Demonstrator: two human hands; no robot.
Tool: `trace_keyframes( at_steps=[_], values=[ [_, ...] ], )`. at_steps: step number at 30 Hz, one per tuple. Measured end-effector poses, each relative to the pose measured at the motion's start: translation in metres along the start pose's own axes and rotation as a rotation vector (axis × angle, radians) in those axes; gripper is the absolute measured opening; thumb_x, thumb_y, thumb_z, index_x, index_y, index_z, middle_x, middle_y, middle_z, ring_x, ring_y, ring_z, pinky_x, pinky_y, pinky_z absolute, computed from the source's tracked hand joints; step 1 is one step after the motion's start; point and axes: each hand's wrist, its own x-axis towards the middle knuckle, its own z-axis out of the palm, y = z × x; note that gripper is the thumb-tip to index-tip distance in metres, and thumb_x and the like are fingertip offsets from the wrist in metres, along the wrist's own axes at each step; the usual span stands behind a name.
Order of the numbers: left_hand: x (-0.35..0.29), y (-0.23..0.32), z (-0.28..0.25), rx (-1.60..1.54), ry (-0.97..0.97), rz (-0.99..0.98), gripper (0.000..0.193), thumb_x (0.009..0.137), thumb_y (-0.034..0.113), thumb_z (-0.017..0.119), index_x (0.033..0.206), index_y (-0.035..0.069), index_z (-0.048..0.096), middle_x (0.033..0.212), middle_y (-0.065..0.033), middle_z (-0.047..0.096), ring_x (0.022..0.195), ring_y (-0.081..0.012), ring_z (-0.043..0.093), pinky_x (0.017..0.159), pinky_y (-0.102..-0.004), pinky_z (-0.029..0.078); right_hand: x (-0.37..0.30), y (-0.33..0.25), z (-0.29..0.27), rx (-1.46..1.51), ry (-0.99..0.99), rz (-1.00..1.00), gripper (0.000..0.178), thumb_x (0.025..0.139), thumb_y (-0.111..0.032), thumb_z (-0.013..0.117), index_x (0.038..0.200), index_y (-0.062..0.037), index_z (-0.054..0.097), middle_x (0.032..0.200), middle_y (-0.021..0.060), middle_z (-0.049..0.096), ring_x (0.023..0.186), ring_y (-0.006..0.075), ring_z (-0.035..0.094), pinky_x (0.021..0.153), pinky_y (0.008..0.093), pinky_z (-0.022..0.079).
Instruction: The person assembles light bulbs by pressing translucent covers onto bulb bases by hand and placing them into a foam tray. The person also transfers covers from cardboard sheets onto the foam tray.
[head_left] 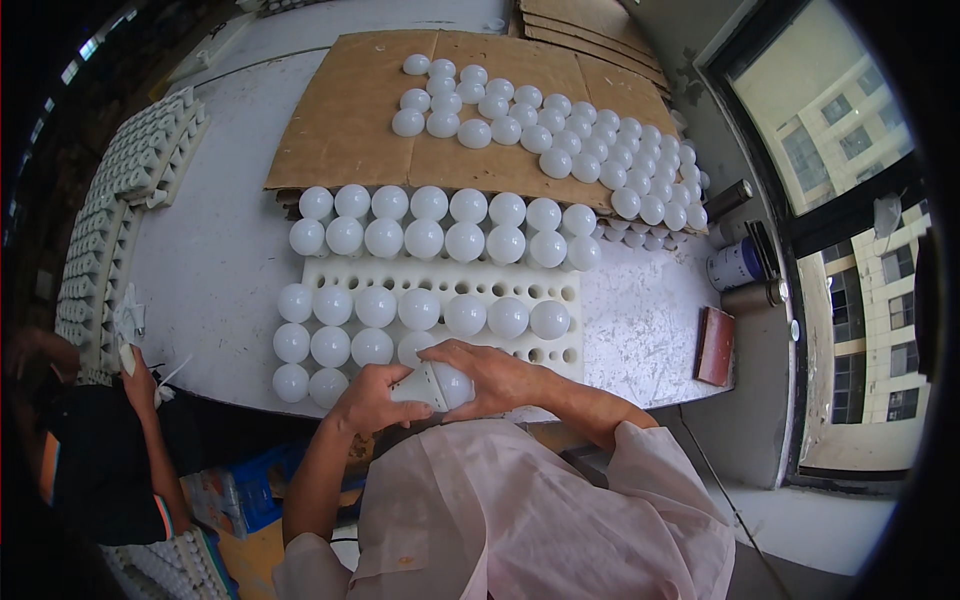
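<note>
Grips a white bulb by its tapered body in the left hand, with fingers partly closed; cups its dome in the right hand, with fingers half curled. Holds it tilted, near the front edge of the tabletop and a perforated white rack bearing rows of domed bulbs.

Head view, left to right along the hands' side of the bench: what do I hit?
Studded pale trays → left hand → white bulb → right hand → dark red rectangular item → window.
</note>
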Motion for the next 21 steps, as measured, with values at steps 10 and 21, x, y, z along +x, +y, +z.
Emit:
trace_keyframes(
  at_steps=[10, 21],
  values=[
    [-0.004, -0.001, 0.0, 0.004, 0.009, -0.029, 0.035, 0.074, 0.016, 0.078, 0.098, -0.007, 0.063, 0.078, -0.0071, 0.065, 0.06, -0.0104, 0.061, 0.053, -0.024, 0.05, 0.008, 0.005, 0.013, 0.048, 0.018, -0.025, 0.084, 0.063, -0.019, 0.082, 0.133, -0.0053, 0.038, 0.121, 0.0192, 0.05, 0.104, 0.0392, 0.056, 0.086, 0.0455, 0.049],
    [-0.009, 0.029, 0.014, -0.077, -0.094, -0.028, 0.032, 0.073, 0.017, 0.075, 0.09, -0.008, 0.064, 0.076, -0.01, 0.065, 0.059, -0.0124, 0.061, 0.048, -0.024, 0.048, 0.004, 0.001, 0.035, 0.137, 0.431, -0.504, 0.053, 0.059, -0.005, 0.077, 0.108, -0.003, 0.056, 0.103, 0.0125, 0.055, 0.09, 0.0276, 0.057, 0.077, 0.0362, 0.048]
  ],
)
